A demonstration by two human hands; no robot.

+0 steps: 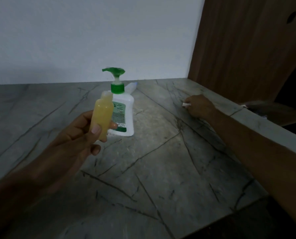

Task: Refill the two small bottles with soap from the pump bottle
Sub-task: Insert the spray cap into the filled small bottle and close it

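Soap refill, marble counter (161,169) – 1 small bottle in hand, uncapped.

L hand (78,133): closed round small bottle (102,116), held upright above counter, full of yellow soap, neck open. R hand (199,106): curled on counter to the right, pinching small white cap (185,105). Pump bottle (122,111): white w/ green pump, upright just behind small bottle. 2nd small bottle (131,87): lying behind pump bottle, partly hidden, near wall (92,40).

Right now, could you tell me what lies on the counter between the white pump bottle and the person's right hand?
Nothing: in the head view, only bare grey veined marble counter separates the white green-capped pump bottle from the right hand.
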